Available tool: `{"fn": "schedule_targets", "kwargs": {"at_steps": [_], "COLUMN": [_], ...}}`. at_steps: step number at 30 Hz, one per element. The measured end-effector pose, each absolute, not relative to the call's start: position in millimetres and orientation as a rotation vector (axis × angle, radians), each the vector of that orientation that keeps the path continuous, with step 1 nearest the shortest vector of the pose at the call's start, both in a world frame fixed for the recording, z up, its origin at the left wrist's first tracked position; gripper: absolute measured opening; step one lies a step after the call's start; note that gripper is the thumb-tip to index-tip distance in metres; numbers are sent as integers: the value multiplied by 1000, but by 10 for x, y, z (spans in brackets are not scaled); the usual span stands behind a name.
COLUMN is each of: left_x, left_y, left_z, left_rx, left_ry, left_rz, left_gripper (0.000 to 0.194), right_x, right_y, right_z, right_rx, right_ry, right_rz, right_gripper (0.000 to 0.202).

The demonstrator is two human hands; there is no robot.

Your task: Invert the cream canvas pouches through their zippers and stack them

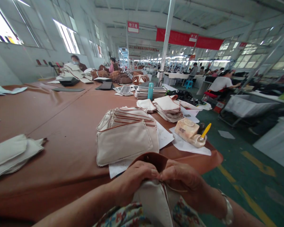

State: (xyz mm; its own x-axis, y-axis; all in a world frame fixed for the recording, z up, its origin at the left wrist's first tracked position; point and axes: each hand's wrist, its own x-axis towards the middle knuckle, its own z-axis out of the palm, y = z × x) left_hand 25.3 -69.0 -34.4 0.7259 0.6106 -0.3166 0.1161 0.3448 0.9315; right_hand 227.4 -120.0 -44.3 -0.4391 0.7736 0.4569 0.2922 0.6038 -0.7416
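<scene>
Close to my body, at the table's front edge, a cream fabric piece (153, 201) with brown edging hangs below my hands. My left hand (138, 176) pinches its top edge, fingers closed. Against it, nearly touching, my right hand (183, 176) is closed on the same edge, with a thin cord trailing below. A brown strip (151, 156) curves up behind the fingers. Just beyond lies a stack of cream panels (124, 140) with brown edges, on white paper (164, 134).
The brown-covered table (68, 116) stretches forward and left, with cream pieces (11, 151) at left. At right stand a stained container (186, 127) with a yellow-handled brush (206, 130), a fabric pile (168, 107) and a teal bottle (150, 90). Seated people work farther off.
</scene>
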Motion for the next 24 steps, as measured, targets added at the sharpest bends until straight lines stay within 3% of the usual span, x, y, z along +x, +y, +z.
{"fn": "schedule_targets", "kwargs": {"at_steps": [7,10,13,17,24], "left_x": [244,214,190,182,178], "left_y": [-643,-635,-639,-648,-681], "left_z": [-401,-360,-299,-224,-181], "left_rx": [1122,1200,1262,1292,1254], "left_ry": [586,567,535,474,409], "left_rz": [297,317,305,311,349], "left_gripper": [42,42,42,39,31], "right_x": [2333,2371,2397,2416,2436], "right_y": [-1281,-1340,-1341,-1271,-1295], "right_z": [-504,-460,-331,-152,-177], "right_rx": [-841,-983,-1145,-1135,-1007], "right_ry": [-2076,-1891,-1713,-1761,-1602], "right_rz": [581,907,1222,1367,1551], "right_gripper": [20,12,24,37,35]}}
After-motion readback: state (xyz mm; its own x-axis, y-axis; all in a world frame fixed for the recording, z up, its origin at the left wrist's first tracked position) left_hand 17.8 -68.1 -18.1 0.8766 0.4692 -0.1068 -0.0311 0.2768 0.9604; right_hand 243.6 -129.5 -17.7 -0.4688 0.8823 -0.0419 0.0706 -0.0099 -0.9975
